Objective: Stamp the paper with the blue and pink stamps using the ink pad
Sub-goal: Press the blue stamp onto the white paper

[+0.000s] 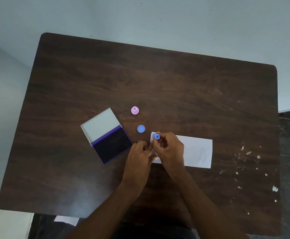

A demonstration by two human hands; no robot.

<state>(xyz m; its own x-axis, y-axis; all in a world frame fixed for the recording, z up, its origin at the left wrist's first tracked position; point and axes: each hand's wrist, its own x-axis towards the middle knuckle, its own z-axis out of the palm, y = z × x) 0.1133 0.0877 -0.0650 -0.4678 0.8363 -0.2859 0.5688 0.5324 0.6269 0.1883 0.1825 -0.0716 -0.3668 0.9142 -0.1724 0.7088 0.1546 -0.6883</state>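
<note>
The blue stamp (156, 136) is pinched in the fingers of the person's right hand (171, 150), held over the left end of the white paper (198, 152), which lies flat on the dark wooden table (158, 80). Whether the stamp touches the sheet is hard to tell. The left hand (138, 157) rests at the paper's left edge with fingers curled, gripping nothing that I can make out. Just beyond the hands sits a round blue cap (141, 129), and farther back the pink stamp (134, 110) stands upright on its own. To the left, the ink pad (114, 146) lies open, its pale lid (100, 126) folded back. White flecks (258, 156) mark the table's right side.
</note>
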